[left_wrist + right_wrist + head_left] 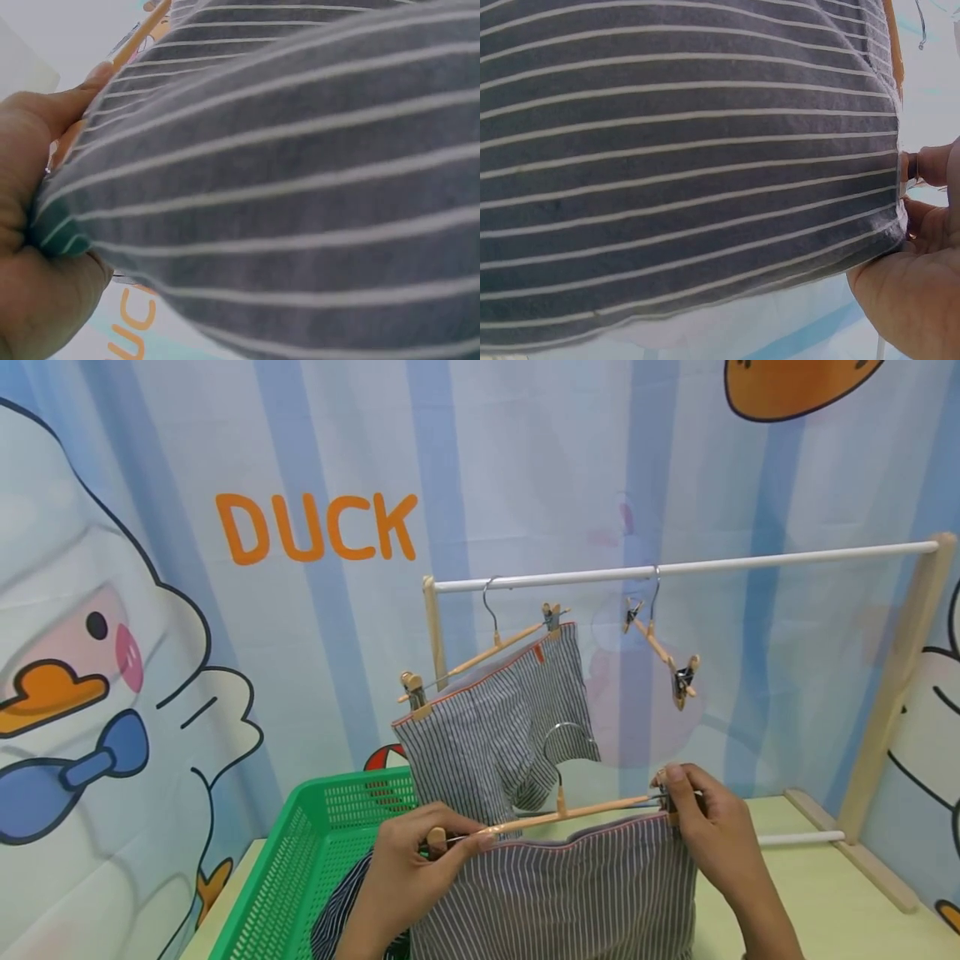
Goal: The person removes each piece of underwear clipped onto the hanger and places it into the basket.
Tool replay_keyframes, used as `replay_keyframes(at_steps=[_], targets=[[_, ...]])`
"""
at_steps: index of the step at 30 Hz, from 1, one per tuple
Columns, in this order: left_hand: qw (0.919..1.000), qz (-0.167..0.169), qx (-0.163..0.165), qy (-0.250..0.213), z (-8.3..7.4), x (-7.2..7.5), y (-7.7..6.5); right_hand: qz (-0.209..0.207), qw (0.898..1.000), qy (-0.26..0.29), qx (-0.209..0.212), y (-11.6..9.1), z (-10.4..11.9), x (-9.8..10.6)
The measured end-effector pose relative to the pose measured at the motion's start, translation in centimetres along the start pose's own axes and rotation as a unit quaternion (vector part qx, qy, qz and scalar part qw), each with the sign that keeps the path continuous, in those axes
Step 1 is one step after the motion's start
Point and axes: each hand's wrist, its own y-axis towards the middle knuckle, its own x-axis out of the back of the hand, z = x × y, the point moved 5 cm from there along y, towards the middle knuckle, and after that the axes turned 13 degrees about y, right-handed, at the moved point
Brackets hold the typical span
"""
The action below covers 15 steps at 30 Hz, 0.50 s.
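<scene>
Both hands hold grey shorts with thin white stripes along a clip hanger, whose metal hook points up. At the hanger's left end my left hand pinches the waist corner beside a wooden clip. My right hand grips the clip at the other end, over the right waist corner. That clip is partly hidden by the fingers. The striped cloth fills most of the left wrist view, its edge between thumb and fingers. In the right wrist view the cloth spreads flat, its corner at my fingers.
Behind, another pair of striped shorts hangs from a clip hanger on a white rail. A bare clip hanger hangs farther right. A green basket with dark striped cloth stands at left. A wooden post supports the rail.
</scene>
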Motion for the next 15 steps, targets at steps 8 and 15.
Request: replay_keyframes(at_steps=[8,15], targets=[[0.9998,0.003,0.008,0.017,-0.13,0.01,-0.04,0.016,0.999,0.026,-0.011,0.17,-0.56,-0.24],[0.9996,0.001,0.015,0.023,0.10,-0.02,0.01,0.024,0.994,0.103,-0.007,0.13,-0.50,-0.62]])
